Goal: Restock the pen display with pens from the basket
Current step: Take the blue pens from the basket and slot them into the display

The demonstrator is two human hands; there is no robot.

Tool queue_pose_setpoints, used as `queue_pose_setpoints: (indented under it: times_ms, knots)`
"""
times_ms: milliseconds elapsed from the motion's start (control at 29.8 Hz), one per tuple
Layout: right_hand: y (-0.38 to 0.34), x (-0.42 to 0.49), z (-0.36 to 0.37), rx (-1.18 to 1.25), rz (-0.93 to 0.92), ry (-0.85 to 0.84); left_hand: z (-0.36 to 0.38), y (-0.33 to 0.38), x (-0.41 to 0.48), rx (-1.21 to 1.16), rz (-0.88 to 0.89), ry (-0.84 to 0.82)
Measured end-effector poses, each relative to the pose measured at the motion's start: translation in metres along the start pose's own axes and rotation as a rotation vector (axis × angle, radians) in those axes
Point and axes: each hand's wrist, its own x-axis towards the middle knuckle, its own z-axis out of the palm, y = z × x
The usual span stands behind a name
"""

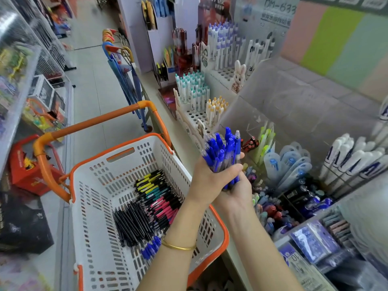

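Clasping upright blue pens (223,153) together, the left hand (207,179) and right hand (238,191) are hovering just left of the pen display (283,106).

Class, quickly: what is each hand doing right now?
Left hand: closed round the bundle of blue pens.
Right hand: closed under the same bundle, holding it.

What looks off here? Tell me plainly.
Nothing looks spilled or broken. The blue pens gripped by the left hand and right hand stand uneven, tops at different heights, and the white pen stand has many empty holes.
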Motion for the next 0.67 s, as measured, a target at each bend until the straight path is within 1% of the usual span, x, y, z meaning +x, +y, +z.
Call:
queue_pose_setpoints:
  times_ms: [235,470,571,672]
  knots:
    - [0.011,-0.002,-0.009,-0.068,0.093,0.101,-0.008,-0.012,-0.004,-0.007,-0.079,0.117]
    - [0.028,-0.001,-0.015,-0.112,0.165,0.095,-0.026,-0.017,-0.011,-0.031,-0.129,0.16]
    - [0.032,-0.001,-0.017,-0.163,0.224,0.106,-0.035,-0.014,-0.016,-0.142,-0.134,0.179]
    - [0.035,0.003,-0.021,-0.186,0.238,0.104,-0.046,-0.018,-0.02,-0.287,-0.14,0.198]
